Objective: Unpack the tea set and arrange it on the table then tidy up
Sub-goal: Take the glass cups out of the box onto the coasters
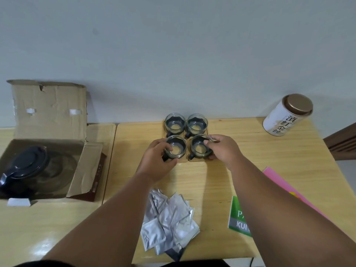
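Several glass tea cups with dark holders stand in a square on wooden coasters at the back middle of the table. My left hand (156, 158) grips the near-left cup (175, 147). My right hand (223, 149) grips the near-right cup (200, 146) by its rim and side. The far-left cup (175, 122) and far-right cup (197, 123) stand free behind them. A dark-lidded glass teapot (27, 166) lies inside the open cardboard box (48, 105) at the left.
A pile of silver tea sachets (169, 216) lies near the front edge. A white tea canister (287, 114) with a bronze lid stands at the back right. A green booklet (238, 216) and a pink sheet (279, 180) lie under my right forearm.
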